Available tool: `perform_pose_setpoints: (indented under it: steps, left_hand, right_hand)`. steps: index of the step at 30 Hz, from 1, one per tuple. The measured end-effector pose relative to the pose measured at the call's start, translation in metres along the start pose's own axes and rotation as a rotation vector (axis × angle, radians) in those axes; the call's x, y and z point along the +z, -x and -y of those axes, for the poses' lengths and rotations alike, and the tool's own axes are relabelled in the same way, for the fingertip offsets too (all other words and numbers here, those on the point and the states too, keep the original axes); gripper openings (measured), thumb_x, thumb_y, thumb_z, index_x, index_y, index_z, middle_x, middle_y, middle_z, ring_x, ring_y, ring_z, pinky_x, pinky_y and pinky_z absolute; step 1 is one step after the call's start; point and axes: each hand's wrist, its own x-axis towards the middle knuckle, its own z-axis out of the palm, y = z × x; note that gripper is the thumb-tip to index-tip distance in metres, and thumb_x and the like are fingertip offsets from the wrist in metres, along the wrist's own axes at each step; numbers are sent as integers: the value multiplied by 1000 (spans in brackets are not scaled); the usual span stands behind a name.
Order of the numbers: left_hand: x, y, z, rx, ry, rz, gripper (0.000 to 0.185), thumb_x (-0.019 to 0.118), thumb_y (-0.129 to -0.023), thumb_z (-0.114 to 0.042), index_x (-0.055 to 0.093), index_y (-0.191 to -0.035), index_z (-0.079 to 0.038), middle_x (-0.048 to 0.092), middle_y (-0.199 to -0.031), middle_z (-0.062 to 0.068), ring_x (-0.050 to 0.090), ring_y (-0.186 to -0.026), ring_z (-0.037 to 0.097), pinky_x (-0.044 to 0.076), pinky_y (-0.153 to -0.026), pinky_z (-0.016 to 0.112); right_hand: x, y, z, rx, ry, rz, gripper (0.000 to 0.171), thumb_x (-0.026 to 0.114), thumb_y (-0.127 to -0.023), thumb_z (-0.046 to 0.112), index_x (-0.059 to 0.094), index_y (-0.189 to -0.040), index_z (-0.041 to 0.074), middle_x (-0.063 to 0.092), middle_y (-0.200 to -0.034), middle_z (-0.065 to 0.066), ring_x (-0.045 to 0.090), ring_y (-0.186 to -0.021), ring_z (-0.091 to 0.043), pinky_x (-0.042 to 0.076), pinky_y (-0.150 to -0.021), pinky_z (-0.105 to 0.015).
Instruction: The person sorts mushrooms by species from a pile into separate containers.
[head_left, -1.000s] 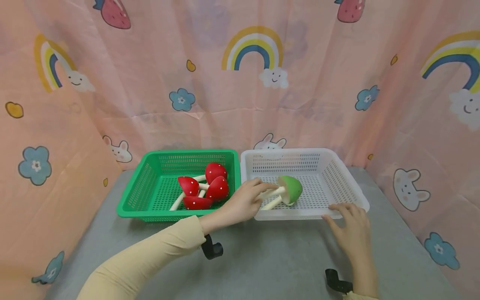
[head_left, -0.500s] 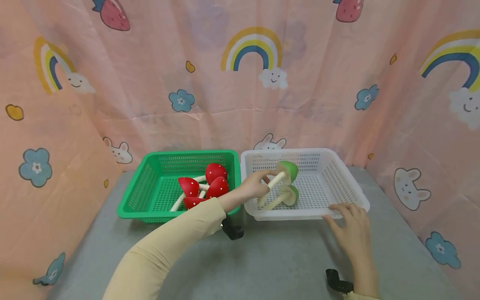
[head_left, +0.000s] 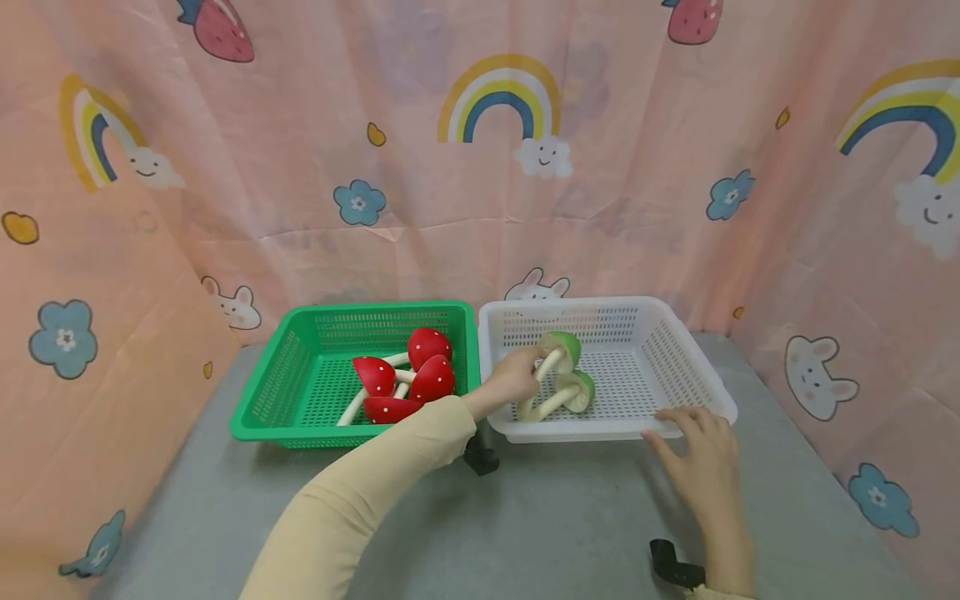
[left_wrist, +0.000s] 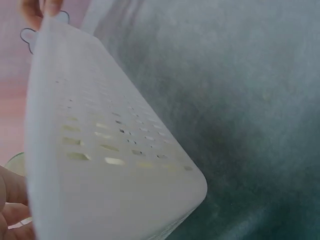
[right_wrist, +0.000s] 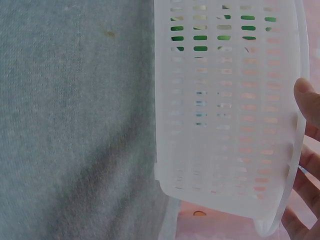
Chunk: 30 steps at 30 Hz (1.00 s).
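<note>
Left hand (head_left: 512, 379) has carried a green mushroom (head_left: 561, 348) up off the white basket (head_left: 675, 350) floor at frame centre, stem pinched; right hand (head_left: 701, 450) stays flat, fingers relaxed on the rim.

The head camera looked forward and down from above the grey felt-covered table (head_left: 555, 525), taking in the green and white perforated plastic baskets (head_left: 678, 354) from a moderate distance. The left wrist camera sat very close beside the white basket's outer wall (left_wrist: 115, 165), blurred. The right wrist camera looked closely at that same basket's wall (right_wrist: 225, 125). All three views shared the white basket and table.
</note>
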Motion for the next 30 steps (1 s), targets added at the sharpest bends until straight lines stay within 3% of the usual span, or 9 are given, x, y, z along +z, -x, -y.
perform_pose_setpoints:
  steps: [9, 16, 23, 30]
  left_hand:
    - [5, -1, 3, -19, -70, -14, 59, 64, -80, 5, 51, -136, -9, 66, -110, 10, 61, -88, 18, 53, -71, 25]
    - [2, 6, 3, -2, -118, -19, 52, 61, -81, 4, 57, -132, -7, 62, -126, 11, 59, -111, 24, 52, -92, 36]
    - [0, 11, 3, 100, -140, -38, 40, 57, -83, 4, 67, -120, -8, 67, -115, 8, 63, -104, 21, 54, -82, 30]
    - [-12, 30, 2, 184, -7, -45, 23, 57, -91, -8, 71, -109, -9, 70, -106, 6, 64, -93, 16, 52, -77, 22]
  right_hand:
    - [1, -2, 3, -11, 5, 2, 34, 83, -70, 12, 66, -98, 3, 58, -104, -19, 49, -100, -40, 37, -83, -57]
    - [5, -2, 3, -15, -8, 6, 34, 83, -70, 11, 66, -98, 4, 57, -104, -19, 48, -101, -39, 36, -85, -57]
    - [2, -5, -3, -77, -31, -39, 34, 84, -67, 10, 67, -95, 1, 60, -99, -20, 50, -95, -40, 37, -80, -51]
    - [-10, -12, -2, 12, -54, -12, 17, 67, -80, 8, 68, -96, 1, 61, -100, -21, 50, -96, -41, 36, -79, -54]
